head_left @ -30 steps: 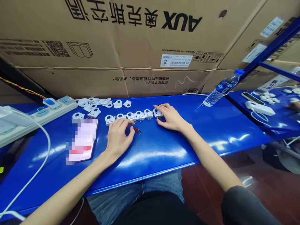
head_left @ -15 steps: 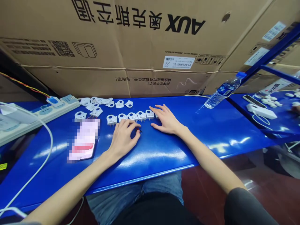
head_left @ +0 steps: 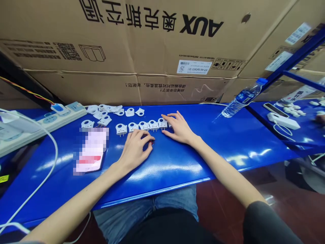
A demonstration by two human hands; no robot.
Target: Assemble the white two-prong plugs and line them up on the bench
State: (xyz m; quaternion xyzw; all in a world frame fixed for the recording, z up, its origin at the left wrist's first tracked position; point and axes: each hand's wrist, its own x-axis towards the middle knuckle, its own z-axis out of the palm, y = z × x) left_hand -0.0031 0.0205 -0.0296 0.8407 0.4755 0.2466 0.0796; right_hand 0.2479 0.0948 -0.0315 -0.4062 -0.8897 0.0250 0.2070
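Note:
Several white two-pin plugs [head_left: 144,125] with round holes in their tops stand in a row on the blue table, pins toward me. My left hand [head_left: 135,145] rests just in front of the row's left and middle part. Its thumb and forefinger are closed on a small dark-and-red thing [head_left: 152,143], mostly hidden by the fingers. At the right end of the row is my right hand [head_left: 181,128], open, fingers spread around the last plugs. Its forefinger and thumb lie close to the end plug [head_left: 162,123]; whether they touch it I cannot tell.
Loose white plug pieces [head_left: 104,112] lie at the back left, beside a power strip [head_left: 61,117]. A phone-like flat thing [head_left: 91,149], blurred out, lies left. A water bottle [head_left: 241,98] leans at the right near a blue rack post [head_left: 286,66]. A large cardboard box [head_left: 152,44] stands behind.
My left thumb and forefinger have shifted slightly on the small dark-and-red thing. My right hand has moved slightly up and left, its thumb nearer the end plugs.

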